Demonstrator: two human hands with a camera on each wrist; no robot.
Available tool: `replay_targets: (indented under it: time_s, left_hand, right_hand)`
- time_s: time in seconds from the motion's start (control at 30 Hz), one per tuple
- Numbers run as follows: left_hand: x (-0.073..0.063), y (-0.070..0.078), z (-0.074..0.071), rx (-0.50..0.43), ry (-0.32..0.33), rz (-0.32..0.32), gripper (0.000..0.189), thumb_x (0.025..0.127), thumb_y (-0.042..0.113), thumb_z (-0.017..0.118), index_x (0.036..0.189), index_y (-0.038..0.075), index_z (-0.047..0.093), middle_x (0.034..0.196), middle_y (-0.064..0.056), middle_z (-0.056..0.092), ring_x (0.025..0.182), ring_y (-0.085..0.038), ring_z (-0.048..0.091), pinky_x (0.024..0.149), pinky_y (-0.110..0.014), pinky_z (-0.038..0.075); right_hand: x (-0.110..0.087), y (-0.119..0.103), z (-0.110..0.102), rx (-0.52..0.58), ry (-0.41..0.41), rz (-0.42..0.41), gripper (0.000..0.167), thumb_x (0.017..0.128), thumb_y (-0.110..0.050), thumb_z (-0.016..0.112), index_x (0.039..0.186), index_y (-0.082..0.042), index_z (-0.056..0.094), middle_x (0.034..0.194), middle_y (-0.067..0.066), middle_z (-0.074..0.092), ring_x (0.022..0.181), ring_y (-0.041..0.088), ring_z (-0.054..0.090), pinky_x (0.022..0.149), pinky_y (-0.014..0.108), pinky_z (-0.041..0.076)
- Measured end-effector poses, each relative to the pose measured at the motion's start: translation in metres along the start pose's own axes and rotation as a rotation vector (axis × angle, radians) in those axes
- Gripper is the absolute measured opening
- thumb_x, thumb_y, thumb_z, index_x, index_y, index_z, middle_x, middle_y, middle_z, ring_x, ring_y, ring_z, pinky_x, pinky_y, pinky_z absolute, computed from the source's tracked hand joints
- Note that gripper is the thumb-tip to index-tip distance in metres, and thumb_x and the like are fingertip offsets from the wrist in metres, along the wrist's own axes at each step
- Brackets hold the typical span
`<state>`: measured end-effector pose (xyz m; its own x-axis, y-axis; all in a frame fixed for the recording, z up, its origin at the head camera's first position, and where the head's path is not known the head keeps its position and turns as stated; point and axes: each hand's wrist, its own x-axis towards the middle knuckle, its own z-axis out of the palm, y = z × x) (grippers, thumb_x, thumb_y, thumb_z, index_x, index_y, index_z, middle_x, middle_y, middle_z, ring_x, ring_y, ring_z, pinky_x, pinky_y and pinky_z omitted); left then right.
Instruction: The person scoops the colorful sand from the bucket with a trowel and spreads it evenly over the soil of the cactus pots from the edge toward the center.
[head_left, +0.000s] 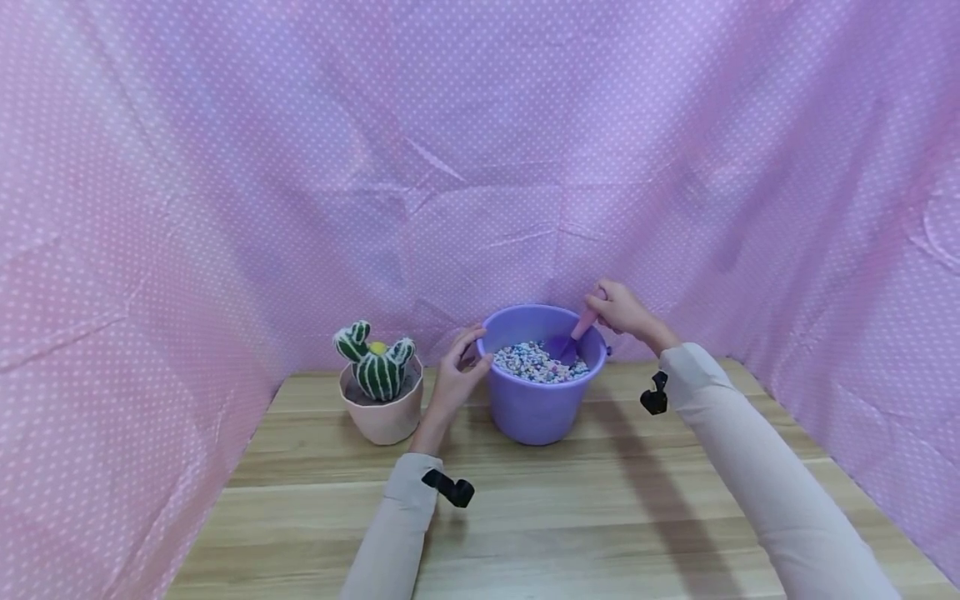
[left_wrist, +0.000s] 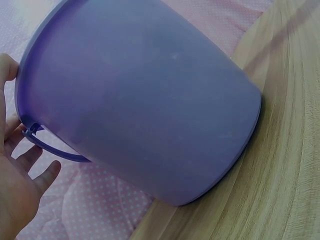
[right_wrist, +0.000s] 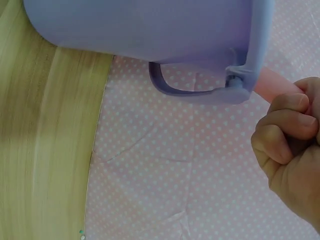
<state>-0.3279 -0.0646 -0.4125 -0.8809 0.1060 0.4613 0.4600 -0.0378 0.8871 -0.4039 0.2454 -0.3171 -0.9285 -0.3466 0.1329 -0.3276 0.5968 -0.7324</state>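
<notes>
A purple bucket stands upright on the wooden table, partly filled with small pastel beads. My right hand grips the pink handle of a toy shovel, whose purple blade is partly sunk in the beads. In the right wrist view, curled fingers wrap round that handle beside the rim. At the bucket's left side, my left hand rests against the rim with thumb and fingers spread. The left wrist view shows its fingers near the bucket's hanging handle.
Left of the bucket, near my left forearm, is a knitted green cactus in a pale pink pot. Pink dotted cloth hangs behind and along both sides of the wooden table. Two tiny beads lie at the table's edge.
</notes>
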Motion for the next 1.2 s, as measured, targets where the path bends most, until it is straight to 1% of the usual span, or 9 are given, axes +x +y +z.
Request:
replay_targets:
  time_s: [0.1, 0.27, 0.33, 0.43, 0.5, 0.6, 0.8, 1.03, 1.2]
  left_hand:
    - [-0.002, 0.003, 0.0, 0.001, 0.001, -0.004, 0.05, 0.096, 0.001, 0.065, 0.141, -0.012, 0.05, 0.157, -0.028, 0.039, 0.143, -0.048, 0.041, 0.118, -0.064, 0.036]
    - [0.003, -0.017, 0.0, 0.008, 0.033, 0.018, 0.048, 0.095, 0.004, 0.067, 0.14, -0.005, 0.055, 0.156, -0.021, 0.044, 0.144, -0.041, 0.044, 0.117, -0.059, 0.041]
    - [0.002, -0.011, -0.001, 0.009, 0.029, 0.021, 0.048, 0.095, 0.004, 0.067, 0.14, -0.006, 0.055, 0.156, -0.021, 0.044, 0.144, -0.041, 0.044, 0.117, -0.059, 0.041]
    - [-0.002, 0.004, -0.001, 0.005, 0.011, 0.008, 0.049, 0.095, 0.004, 0.066, 0.14, -0.01, 0.052, 0.156, -0.025, 0.042, 0.144, -0.043, 0.042, 0.118, -0.063, 0.038]
    - [-0.005, 0.013, -0.001, -0.007, -0.002, 0.004, 0.05, 0.095, 0.003, 0.066, 0.14, -0.013, 0.051, 0.156, -0.028, 0.04, 0.144, -0.046, 0.041, 0.118, -0.066, 0.036]
    - [-0.006, 0.012, 0.0, -0.009, -0.001, 0.008, 0.05, 0.094, 0.003, 0.066, 0.14, -0.013, 0.051, 0.156, -0.029, 0.04, 0.143, -0.047, 0.042, 0.117, -0.066, 0.036]
    - [-0.006, 0.012, 0.0, -0.003, 0.008, 0.009, 0.05, 0.094, 0.003, 0.066, 0.14, -0.012, 0.052, 0.156, -0.028, 0.041, 0.144, -0.045, 0.041, 0.118, -0.064, 0.037]
    - [-0.006, 0.011, -0.001, -0.017, 0.015, -0.003, 0.049, 0.094, 0.002, 0.066, 0.139, -0.012, 0.053, 0.155, -0.027, 0.042, 0.145, -0.044, 0.041, 0.118, -0.066, 0.034]
    - [-0.005, 0.007, 0.0, 0.0, 0.016, 0.001, 0.048, 0.093, 0.001, 0.067, 0.138, -0.011, 0.053, 0.155, -0.026, 0.043, 0.146, -0.042, 0.041, 0.117, -0.065, 0.037]
  right_hand:
    - [0.003, -0.002, -0.001, -0.001, -0.001, 0.025, 0.023, 0.106, -0.013, 0.045, 0.085, -0.006, 0.04, 0.068, 0.014, 0.072, 0.041, 0.005, 0.035, 0.038, 0.019, 0.029]
    - [0.008, -0.008, -0.002, 0.017, -0.015, 0.073, 0.025, 0.105, -0.012, 0.045, 0.082, -0.002, 0.043, 0.053, 0.002, 0.059, 0.039, 0.004, 0.033, 0.039, 0.018, 0.027]
    - [0.008, -0.01, -0.002, 0.023, -0.021, 0.084, 0.024, 0.105, -0.012, 0.046, 0.084, 0.0, 0.044, 0.051, -0.002, 0.054, 0.038, 0.004, 0.033, 0.039, 0.018, 0.026]
    - [0.006, -0.009, -0.002, 0.046, -0.03, 0.073, 0.022, 0.106, -0.014, 0.045, 0.088, -0.003, 0.041, 0.057, 0.008, 0.062, 0.04, 0.004, 0.033, 0.039, 0.018, 0.026]
    - [0.003, -0.005, -0.002, 0.065, -0.042, 0.046, 0.023, 0.108, -0.015, 0.044, 0.088, -0.004, 0.038, 0.068, 0.018, 0.071, 0.04, 0.005, 0.033, 0.039, 0.018, 0.026]
    - [-0.002, 0.001, 0.0, 0.092, -0.043, 0.004, 0.024, 0.109, -0.015, 0.042, 0.088, -0.006, 0.035, 0.088, 0.027, 0.075, 0.041, 0.005, 0.032, 0.039, 0.018, 0.026]
    - [-0.01, 0.004, 0.005, 0.106, 0.007, -0.018, 0.024, 0.109, -0.017, 0.044, 0.088, -0.006, 0.038, 0.091, 0.025, 0.076, 0.043, 0.006, 0.032, 0.039, 0.018, 0.026]
    - [-0.018, 0.006, 0.011, 0.131, 0.064, -0.024, 0.022, 0.109, -0.015, 0.044, 0.09, -0.004, 0.04, 0.09, 0.027, 0.075, 0.041, 0.005, 0.032, 0.038, 0.019, 0.027]
    - [-0.024, 0.005, 0.014, 0.157, 0.098, -0.014, 0.023, 0.109, -0.015, 0.044, 0.09, -0.004, 0.04, 0.089, 0.027, 0.075, 0.039, 0.005, 0.031, 0.037, 0.019, 0.026]
